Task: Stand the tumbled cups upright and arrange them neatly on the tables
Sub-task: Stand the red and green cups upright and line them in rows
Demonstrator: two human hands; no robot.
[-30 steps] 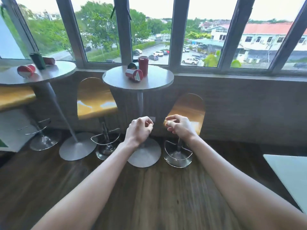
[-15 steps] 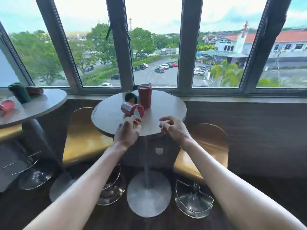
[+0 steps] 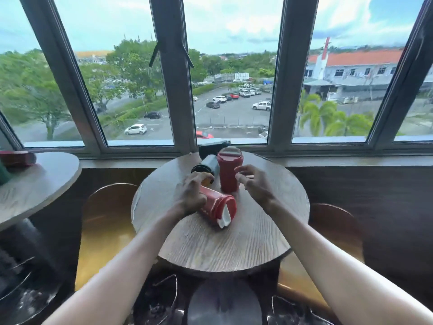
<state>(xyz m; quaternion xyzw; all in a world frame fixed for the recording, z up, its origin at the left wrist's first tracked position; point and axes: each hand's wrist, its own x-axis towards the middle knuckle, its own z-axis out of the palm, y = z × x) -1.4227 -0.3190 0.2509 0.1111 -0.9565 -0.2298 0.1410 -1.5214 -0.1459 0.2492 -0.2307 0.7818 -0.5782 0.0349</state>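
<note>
On the round wooden table (image 3: 234, 242) a red cup with a white flip lid (image 3: 219, 208) lies on its side, lid toward me. My left hand (image 3: 193, 193) rests on its far end, fingers curled over it. A second red cup (image 3: 229, 171) stands upright behind it. A grey-blue cup (image 3: 207, 164) lies tumbled at the back left, partly hidden by my left hand. My right hand (image 3: 254, 185) hovers open just right of the upright cup, touching nothing. A dark cup (image 3: 213, 147) lies by the window sill.
A second round table (image 3: 39, 184) at the left holds a tumbled red cup (image 3: 16, 158) and a green one (image 3: 3, 173) at the frame edge. Yellow bar stools (image 3: 107, 228) flank the near table. The window wall runs close behind both tables.
I have stepped up to the table, so it now fills the view. My left hand has come down onto the lying red cup and my right hand has opened beside the upright one.
</note>
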